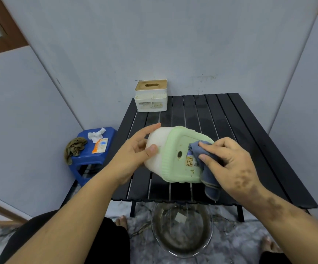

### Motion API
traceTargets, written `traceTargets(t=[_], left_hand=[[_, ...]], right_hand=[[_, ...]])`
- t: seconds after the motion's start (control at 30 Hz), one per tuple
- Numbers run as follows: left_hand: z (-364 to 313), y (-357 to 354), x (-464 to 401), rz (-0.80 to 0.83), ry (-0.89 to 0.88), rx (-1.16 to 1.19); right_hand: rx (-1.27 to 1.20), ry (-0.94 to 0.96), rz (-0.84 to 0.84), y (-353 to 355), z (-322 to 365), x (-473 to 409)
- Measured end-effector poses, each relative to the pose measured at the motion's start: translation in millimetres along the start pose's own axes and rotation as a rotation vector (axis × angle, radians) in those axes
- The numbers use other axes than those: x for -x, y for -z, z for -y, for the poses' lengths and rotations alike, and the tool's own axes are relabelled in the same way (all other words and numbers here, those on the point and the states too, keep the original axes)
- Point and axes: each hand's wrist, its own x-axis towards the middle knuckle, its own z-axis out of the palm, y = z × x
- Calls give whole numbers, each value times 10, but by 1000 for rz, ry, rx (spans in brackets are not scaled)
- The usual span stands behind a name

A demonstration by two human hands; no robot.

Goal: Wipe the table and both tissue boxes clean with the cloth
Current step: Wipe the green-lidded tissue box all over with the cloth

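Observation:
A white tissue box with a pale green base (175, 149) is tipped on its side above the black slatted table (230, 119), its stained underside with a round hole and a sticker facing me. My left hand (135, 151) grips its white body from the left. My right hand (228, 161) presses a folded blue-grey cloth (209, 178) against the right part of the green base. A second tissue box (151, 96), white with a wooden slotted lid, stands upright at the table's far left corner.
A blue plastic stool (97, 157) left of the table carries a brown rag (75, 148), crumpled white tissue and an orange packet. A glass bowl (182, 231) with murky water sits on the floor under the table's near edge. Walls close in behind and on both sides.

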Motion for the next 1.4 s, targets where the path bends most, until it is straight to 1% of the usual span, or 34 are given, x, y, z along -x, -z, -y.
traceTargets(t=[0.07, 0.13, 0.27, 0.4, 0.53, 0.67, 0.8, 0.97, 1.17, 1.27, 1.33, 1.4], left_hand=[[-17, 29, -2, -29, -37, -185], [-27, 61, -7, -31, -56, -298], [-65, 86, -20, 29, -143, -490], [-122, 32, -27, 48, -129, -571], [-92, -35, -58, 67, -135, -641], [-58, -84, -104, 39, -160, -659], [31, -41, -146, 22, -218, -783], [323, -160, -228, 37, -216, -725], [538, -328, -315, -32, -249, -652], [574, -366, -356, -81, -253, -632], [565, -385, -370, -113, -247, -622], [559, -402, -383, -128, -247, -620]], right_hand=[[25, 11, -1, -34, 28, -8], [34, 17, -3, -63, 61, -28], [57, -8, -8, -121, 79, -88], [50, -82, -15, -195, 69, -157], [41, -100, -29, -271, 82, -222], [55, -72, -12, -319, 114, -243], [52, -36, 37, -351, 143, -225], [78, -29, 55, -458, 100, -190], [68, -56, 72, -445, 27, -172], [100, 0, 80, -469, 37, -149], [121, 65, 118, -469, 43, -145], [126, 90, 147, -427, 59, -184]])
